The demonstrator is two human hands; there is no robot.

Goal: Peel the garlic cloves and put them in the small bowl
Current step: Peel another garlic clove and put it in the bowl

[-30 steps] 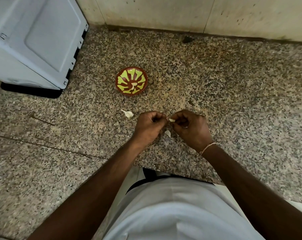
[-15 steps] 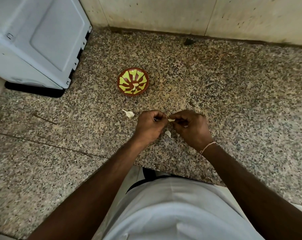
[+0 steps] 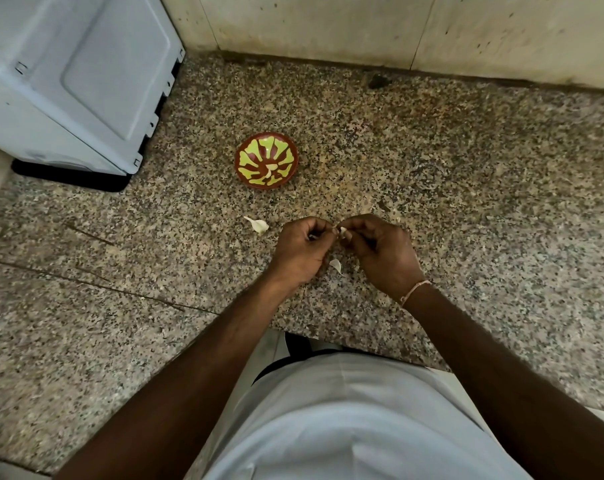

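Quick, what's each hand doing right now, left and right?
Left hand: fingers curled, pinching the garlic clove.
Right hand: fingers curled, pinching the same clove from the other side.

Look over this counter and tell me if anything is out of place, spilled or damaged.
Nothing serious. A loose garlic clove lies on the granite counter left of the hands, not in the small bowl. A scrap of peel sits on the counter between the wrists. Thin dark lines, perhaps cracks, cross the counter at left.
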